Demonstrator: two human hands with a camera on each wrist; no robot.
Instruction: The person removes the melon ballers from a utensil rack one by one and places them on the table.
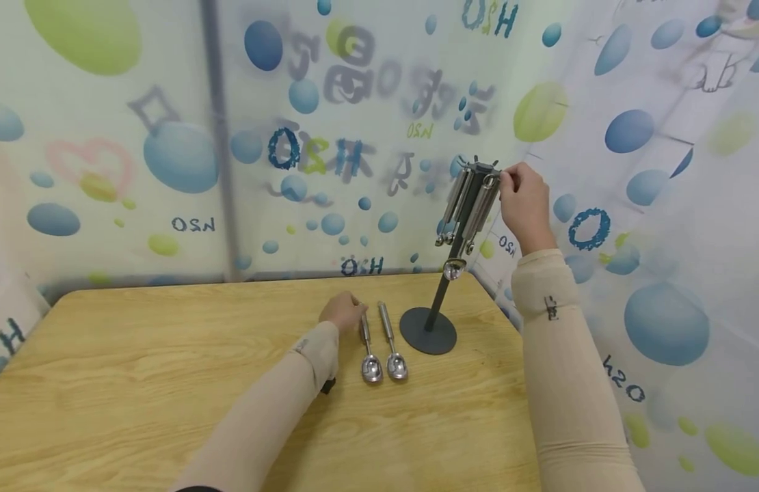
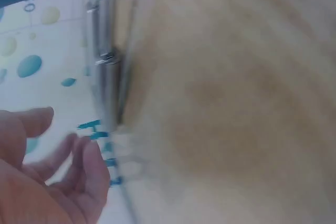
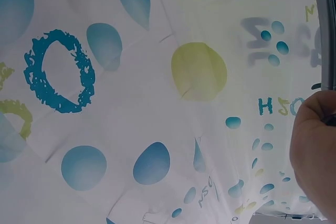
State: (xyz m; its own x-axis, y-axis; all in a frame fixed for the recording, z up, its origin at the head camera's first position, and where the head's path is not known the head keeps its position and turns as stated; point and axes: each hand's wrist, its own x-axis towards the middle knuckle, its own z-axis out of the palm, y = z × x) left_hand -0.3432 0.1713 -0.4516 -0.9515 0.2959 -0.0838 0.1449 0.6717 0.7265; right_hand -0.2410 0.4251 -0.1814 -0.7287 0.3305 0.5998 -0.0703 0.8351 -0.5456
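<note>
Two silver ice cream scoops, the left scoop and the right scoop, lie side by side on the table, bowls toward me. My left hand is at the handle end of the left one. In the left wrist view its thumb and fingers stand apart, with a metal handle beyond them. My right hand is raised at the top of a dark stand, its fingers curled at the upper end of a long silver utensil. The exact contact is hidden. Several metal utensils hang there, one with a round bowl.
The stand's round base sits on the wooden table, right of the scoops. Short hooks ring its top. A patterned curtain closes off the back and right side.
</note>
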